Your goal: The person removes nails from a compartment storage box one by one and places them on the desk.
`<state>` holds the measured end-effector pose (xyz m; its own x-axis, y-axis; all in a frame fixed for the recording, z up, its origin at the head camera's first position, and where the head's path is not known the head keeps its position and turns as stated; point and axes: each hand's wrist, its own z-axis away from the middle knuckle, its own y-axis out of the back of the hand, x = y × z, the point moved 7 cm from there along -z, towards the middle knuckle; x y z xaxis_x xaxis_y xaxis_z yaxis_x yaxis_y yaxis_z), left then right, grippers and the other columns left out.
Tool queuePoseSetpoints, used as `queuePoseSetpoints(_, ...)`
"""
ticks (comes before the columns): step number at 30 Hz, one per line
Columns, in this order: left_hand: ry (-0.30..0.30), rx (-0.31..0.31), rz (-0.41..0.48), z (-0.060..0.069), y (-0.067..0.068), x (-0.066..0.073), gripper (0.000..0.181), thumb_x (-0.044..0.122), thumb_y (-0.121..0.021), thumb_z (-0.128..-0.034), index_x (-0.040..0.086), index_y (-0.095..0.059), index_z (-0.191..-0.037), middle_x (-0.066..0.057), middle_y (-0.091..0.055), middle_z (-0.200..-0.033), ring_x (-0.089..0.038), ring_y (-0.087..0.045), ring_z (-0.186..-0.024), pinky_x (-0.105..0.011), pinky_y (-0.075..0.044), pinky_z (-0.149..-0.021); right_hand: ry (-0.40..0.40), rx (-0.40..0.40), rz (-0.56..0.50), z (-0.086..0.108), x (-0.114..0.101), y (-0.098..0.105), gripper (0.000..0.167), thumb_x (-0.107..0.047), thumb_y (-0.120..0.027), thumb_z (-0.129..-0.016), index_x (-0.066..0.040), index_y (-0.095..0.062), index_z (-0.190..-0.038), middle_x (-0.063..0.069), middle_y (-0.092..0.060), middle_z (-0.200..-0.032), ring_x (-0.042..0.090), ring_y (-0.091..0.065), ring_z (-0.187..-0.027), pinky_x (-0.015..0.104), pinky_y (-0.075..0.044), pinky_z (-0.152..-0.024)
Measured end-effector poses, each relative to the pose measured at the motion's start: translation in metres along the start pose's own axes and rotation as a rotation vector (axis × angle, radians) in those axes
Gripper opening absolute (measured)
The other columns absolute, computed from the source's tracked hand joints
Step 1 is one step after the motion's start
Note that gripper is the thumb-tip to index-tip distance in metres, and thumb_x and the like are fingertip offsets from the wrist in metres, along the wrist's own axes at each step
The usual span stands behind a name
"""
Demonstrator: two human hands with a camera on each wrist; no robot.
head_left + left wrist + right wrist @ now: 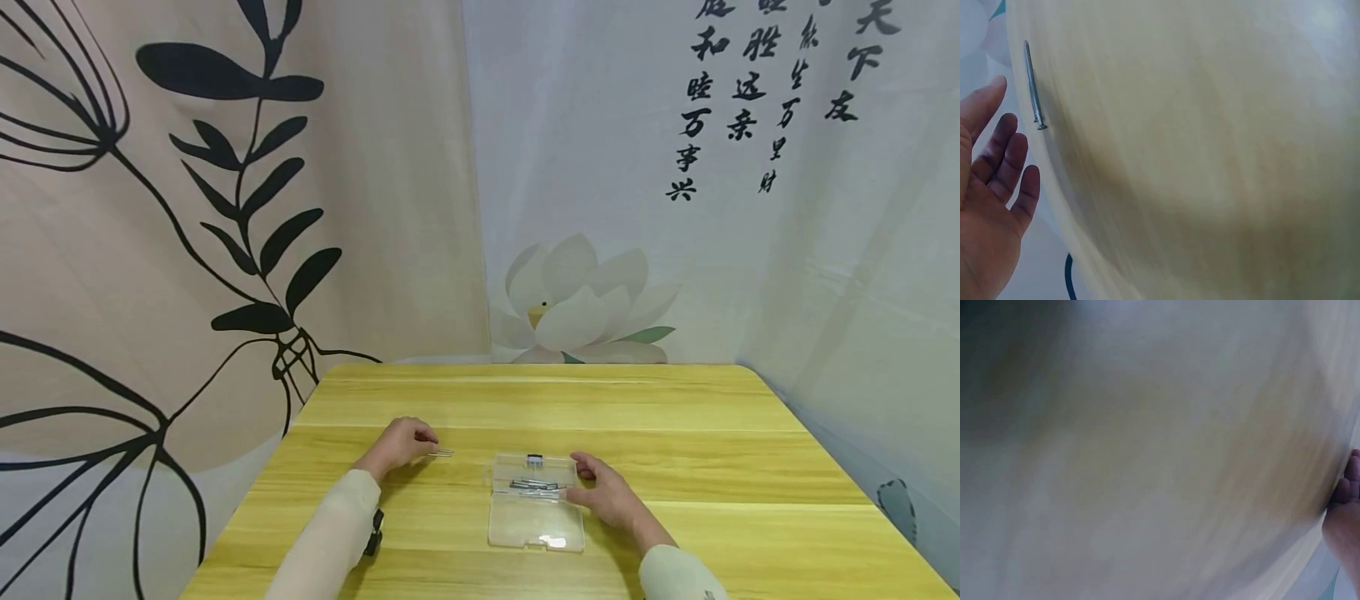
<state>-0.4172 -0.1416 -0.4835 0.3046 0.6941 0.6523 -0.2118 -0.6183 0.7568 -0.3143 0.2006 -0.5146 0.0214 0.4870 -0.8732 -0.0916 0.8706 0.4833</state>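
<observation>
Two slim metal nails (444,452) lie side by side on the table, left of the box. In the left wrist view the nails (1033,87) show flat heads close together. My left hand (403,442) is right beside them, its thumb and fingers spread apart and not closed round them. A clear plastic box (536,523) lies with its lid folded open toward me. Several nails (536,485) rest in its far half. My right hand (606,492) grips the box's right side, thumb near the hinge and fingers at the far corner. The right wrist view shows only part of the right hand (1344,512).
The yellow wood-grain table (675,417) carries all of this. A small dark blue piece (535,460) sits at the box's far edge. A black device (374,533) is at the left wrist. Behind the table hangs a printed cloth (405,183).
</observation>
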Motion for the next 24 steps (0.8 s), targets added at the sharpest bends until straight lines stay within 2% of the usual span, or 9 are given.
queuePoseSetpoints(8,-0.030,-0.023,0.031,-0.004,-0.002,0.017,0.013,0.014,-0.071,-0.0927,0.006,-0.075,-0.101,0.001,-0.068,-0.094,-0.014,-0.060,-0.086,-0.035,-0.051,-0.076,-0.004,-0.002,-0.004,0.000,-0.001,0.000,0.071,-0.019,-0.081,-0.084,0.000,-0.047,-0.144,0.013,-0.055,-0.128,0.033,-0.050,-0.121,0.055,-0.038,-0.104)
queuePoseSetpoints(14,-0.079,-0.055,0.048,-0.007,-0.010,0.036,0.016,0.015,-0.070,-0.0944,0.003,-0.074,-0.104,0.001,-0.068,-0.095,-0.014,-0.060,-0.085,-0.034,-0.052,-0.074,-0.007,-0.002,-0.001,0.001,0.000,0.001,0.072,-0.020,-0.080,-0.084,-0.001,-0.047,-0.144,0.013,-0.055,-0.128,0.033,-0.050,-0.120,0.055,-0.037,-0.104)
queuePoseSetpoints(24,-0.140,-0.082,0.048,-0.013,-0.022,0.061,0.019,0.018,-0.069,-0.0949,0.003,-0.073,-0.107,0.002,-0.068,-0.095,-0.014,-0.058,-0.083,-0.033,-0.051,-0.071,0.000,0.000,0.010,-0.001,0.001,0.001,0.071,-0.020,-0.081,-0.084,-0.001,-0.047,-0.144,0.013,-0.056,-0.128,0.033,-0.050,-0.120,0.054,-0.038,-0.103)
